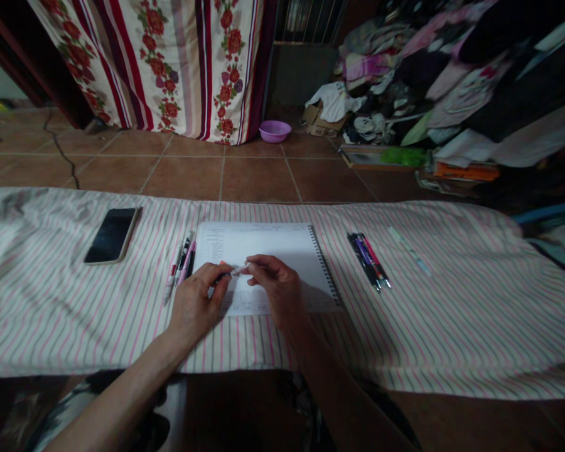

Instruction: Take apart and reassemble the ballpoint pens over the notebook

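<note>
Over the spiral notebook (282, 242), both hands meet at a slim pen (239, 270) with a pale, shiny section showing between them. My left hand (200, 292) is closed around its darker end, mostly hidden by the fingers. Thumb and fingertips of my right hand (277, 285) pinch the pale end. Several pens (182, 260) lie in a bunch just left of the notebook, close to my left hand. Right of the spiral binding rests another group of pens (370, 260), black, purple and pink. The page is white with printed lines along its left and top.
A phone (113, 235) lies at the left on the striped cloth (461, 326). Farther right is a pale, flat strip (409, 251). Beyond the table are a purple basin (275, 131), a floral curtain (183, 69) and heaped clothes (371, 63).
</note>
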Action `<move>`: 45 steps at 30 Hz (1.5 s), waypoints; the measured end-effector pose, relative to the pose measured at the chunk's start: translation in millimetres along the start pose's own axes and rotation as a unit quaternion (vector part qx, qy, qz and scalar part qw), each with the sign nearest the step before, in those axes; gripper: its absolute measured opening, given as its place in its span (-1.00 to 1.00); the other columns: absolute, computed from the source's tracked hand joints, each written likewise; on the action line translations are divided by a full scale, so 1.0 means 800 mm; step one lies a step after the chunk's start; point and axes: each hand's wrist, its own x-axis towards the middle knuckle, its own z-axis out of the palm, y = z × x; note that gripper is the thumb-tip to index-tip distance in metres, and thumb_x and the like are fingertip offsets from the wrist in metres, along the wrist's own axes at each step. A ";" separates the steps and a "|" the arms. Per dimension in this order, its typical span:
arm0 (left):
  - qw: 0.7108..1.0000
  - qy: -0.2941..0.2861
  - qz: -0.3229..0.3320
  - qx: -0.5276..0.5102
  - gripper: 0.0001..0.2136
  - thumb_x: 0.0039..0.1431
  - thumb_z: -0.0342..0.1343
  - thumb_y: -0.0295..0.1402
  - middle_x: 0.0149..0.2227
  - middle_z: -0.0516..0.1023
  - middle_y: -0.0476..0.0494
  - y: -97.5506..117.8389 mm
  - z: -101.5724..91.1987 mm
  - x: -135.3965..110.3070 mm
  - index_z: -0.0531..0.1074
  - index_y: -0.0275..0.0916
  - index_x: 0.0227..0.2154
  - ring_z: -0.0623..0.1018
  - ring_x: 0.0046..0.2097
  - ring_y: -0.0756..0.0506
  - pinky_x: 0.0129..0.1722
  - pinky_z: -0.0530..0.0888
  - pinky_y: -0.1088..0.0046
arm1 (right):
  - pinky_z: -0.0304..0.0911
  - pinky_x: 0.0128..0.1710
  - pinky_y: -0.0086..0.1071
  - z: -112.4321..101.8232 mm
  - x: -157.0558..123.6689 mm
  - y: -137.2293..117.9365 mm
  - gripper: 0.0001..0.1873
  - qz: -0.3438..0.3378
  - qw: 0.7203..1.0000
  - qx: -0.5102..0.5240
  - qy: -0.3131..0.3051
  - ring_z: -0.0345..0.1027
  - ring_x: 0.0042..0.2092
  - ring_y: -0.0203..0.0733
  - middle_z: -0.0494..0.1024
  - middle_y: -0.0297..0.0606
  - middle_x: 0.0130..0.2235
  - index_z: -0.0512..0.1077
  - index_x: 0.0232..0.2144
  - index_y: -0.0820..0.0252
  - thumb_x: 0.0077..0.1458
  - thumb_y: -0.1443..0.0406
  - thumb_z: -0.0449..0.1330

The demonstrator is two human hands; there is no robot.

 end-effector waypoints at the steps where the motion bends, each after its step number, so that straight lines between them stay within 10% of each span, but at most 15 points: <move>1: 1.000 0.001 0.002 -0.003 -0.85 0.14 -0.05 -0.40 -0.26 0.53 -0.13 0.000 0.000 0.000 0.38 -0.21 -0.26 0.51 -0.25 -0.07 -0.23 0.44 0.36 | 0.36 -0.46 -0.45 0.000 0.000 0.000 -0.88 0.001 1.000 0.000 -0.001 0.45 -0.43 -0.29 0.56 -0.34 -0.51 0.47 -0.44 0.15 -0.14 0.28 0.24; 30: 0.969 0.024 -0.044 -0.243 -0.96 0.09 0.03 -0.43 -0.30 0.46 -0.03 0.004 0.010 -0.002 0.30 -0.19 -0.37 0.50 -0.25 0.00 -0.20 0.44 0.46 | 0.36 -0.44 -0.45 -0.002 -0.015 -0.011 -0.88 -0.061 0.995 -0.040 -0.072 0.42 -0.43 -0.32 0.55 -0.39 -0.48 0.49 -0.40 0.09 -0.06 0.32 0.17; 39: 0.952 0.040 -0.070 -0.294 -0.94 0.06 0.06 -0.39 -0.34 0.45 -0.04 0.006 0.015 -0.003 0.30 -0.19 -0.38 0.50 -0.25 -0.04 -0.21 0.45 0.41 | 0.37 -0.33 -0.41 -0.004 -0.024 -0.022 -0.82 -0.172 0.972 -0.140 -0.083 0.42 -0.32 -0.28 0.54 -0.30 -0.32 0.50 -0.34 0.07 0.01 0.37 0.12; 45: 0.937 0.040 -0.089 -0.335 -0.92 0.04 0.10 -0.42 -0.36 0.43 -0.03 0.005 0.016 -0.003 0.32 -0.22 -0.38 0.48 -0.27 -0.02 -0.21 0.43 0.42 | 0.35 -0.23 -0.39 -0.009 -0.022 -0.018 -0.74 -0.334 0.908 -0.242 -0.076 0.42 -0.25 -0.28 0.55 -0.29 -0.30 0.47 -0.22 0.05 0.06 0.41 0.09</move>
